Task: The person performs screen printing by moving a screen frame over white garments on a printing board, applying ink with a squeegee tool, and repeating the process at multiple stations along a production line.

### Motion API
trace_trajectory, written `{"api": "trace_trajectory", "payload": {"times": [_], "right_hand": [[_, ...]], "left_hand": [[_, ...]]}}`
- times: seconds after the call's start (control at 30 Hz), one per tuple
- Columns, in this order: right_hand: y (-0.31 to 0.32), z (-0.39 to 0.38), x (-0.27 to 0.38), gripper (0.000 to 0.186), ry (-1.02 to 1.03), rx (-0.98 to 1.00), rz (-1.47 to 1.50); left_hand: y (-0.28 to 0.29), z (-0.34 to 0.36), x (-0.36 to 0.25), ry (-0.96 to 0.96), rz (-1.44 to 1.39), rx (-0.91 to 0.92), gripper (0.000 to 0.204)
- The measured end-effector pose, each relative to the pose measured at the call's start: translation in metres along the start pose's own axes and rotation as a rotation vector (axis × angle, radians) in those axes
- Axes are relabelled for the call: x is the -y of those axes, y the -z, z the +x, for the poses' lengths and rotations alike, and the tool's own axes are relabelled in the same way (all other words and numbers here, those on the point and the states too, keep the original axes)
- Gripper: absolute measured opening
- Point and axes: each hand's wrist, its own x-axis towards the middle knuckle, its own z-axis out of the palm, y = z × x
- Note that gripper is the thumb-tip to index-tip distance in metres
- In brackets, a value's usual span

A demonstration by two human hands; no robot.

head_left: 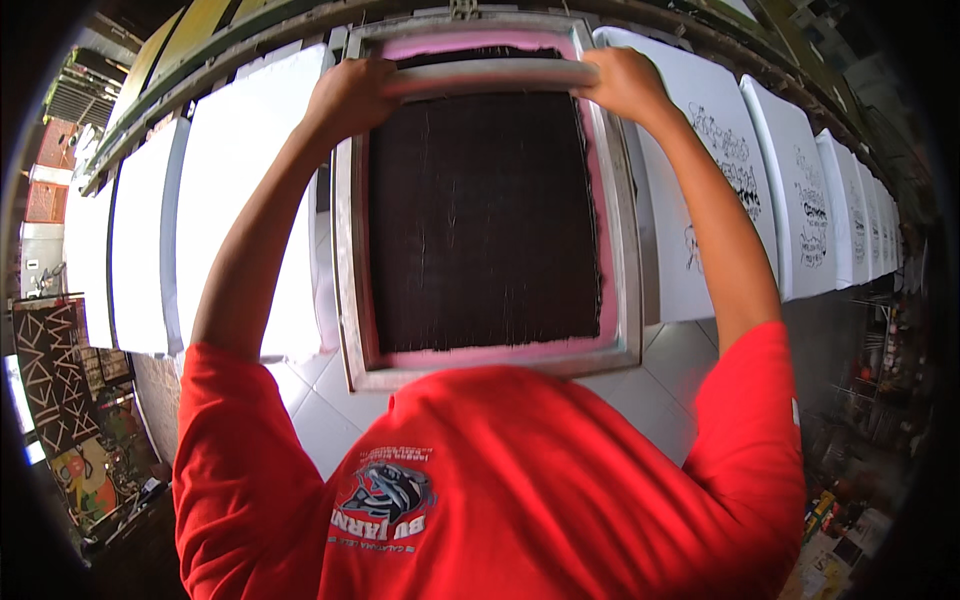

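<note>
Both my arms reach forward over a screen printing frame [348, 250], which has pale, worn edges and a pink border around its mesh. Black ink [485, 220] coats most of the mesh. Across the far end lies a long squeegee [490, 76] with a light handle. Its left end is in my left hand [350, 95], and my right hand [625, 85] grips the other end; the fingers of both are wrapped round it. The squeegee's blade is hidden under the handle.
Boards with white fabric [250, 190] stand in a row to the left. On the right, more white fabric pieces [715, 170] carry black printed designs and recede along the row. Pale floor tiles [335, 405] show below the frame. A dark patterned panel [55, 365] is at far left.
</note>
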Motion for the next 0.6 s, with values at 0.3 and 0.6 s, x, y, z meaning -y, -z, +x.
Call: {"api": "trace_trajectory", "payload": {"times": [0.3,0.6], "right_hand": [[0.012,-0.270,0.139,0.027,-0.057,0.032,0.124],[-0.046,-0.337,0.167,0.027,-0.056,-0.166,0.125]], "left_hand": [[0.006,-0.278,-0.111,-0.034,-0.218,0.037,0.027],[-0.032,-0.342,-0.131,-0.126,-0.140,-0.092,0.025]]}}
